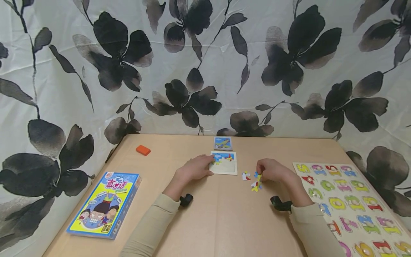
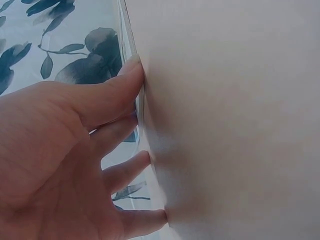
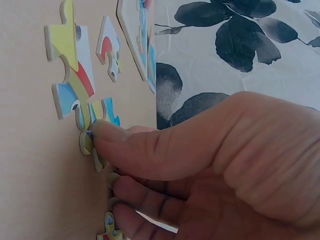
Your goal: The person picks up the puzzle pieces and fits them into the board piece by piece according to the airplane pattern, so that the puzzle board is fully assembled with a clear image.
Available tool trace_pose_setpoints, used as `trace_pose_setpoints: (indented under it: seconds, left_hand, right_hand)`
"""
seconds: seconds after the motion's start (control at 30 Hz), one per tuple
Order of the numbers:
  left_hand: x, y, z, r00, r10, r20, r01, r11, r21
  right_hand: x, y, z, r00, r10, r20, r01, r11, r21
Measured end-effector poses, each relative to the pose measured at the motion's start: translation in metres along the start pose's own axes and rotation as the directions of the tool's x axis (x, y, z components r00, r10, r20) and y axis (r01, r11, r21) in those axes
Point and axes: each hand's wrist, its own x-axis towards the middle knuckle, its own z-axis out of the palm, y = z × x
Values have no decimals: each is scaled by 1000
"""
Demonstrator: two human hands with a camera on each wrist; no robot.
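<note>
A small square jigsaw board (image 1: 228, 168), partly filled with blue, yellow and red pieces, lies in front of me. My left hand (image 1: 196, 167) rests at its left edge, its fingers fairly straight; in the left wrist view the thumb (image 2: 117, 95) touches the thin edge. To the right of the board, my right hand (image 1: 272, 169) pinches a blue-and-yellow jigsaw piece (image 3: 109, 111) between thumb and fingers, low over the table. The fingers partly hide it. Loose jigsaw pieces (image 1: 255, 186) lie beside that hand, and another jigsaw piece (image 1: 246, 176) sits nearer the board.
A second small picture card (image 1: 223, 143) lies behind the board. An orange block (image 1: 143, 150) is at the back left, a yellow-and-blue box (image 1: 102, 205) at the left. A large sheet of colourful numbers (image 1: 346, 192) covers the right side. Floral cloth (image 1: 237, 64) hangs behind.
</note>
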Motion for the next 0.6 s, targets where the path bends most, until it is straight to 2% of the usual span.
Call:
trace_pose_setpoints:
  seconds: [0.1,0.37,0.6]
  left_hand:
    - [-1,0,0,1000,-1,-1,1,1000,-1]
    - [-1,-1,1,1000,10,-2,-10,1000,-14]
    - [-1,-1,0,1000,12,2,-12,1000,-13]
  right_hand:
    - [0,-2,-1,1000,-19,5,20,1000,-23]
    - [-6,-10,-3,993,-100,57,108,979,-172]
    - [-3,-8,1,994,-105,35,109,984,-141]
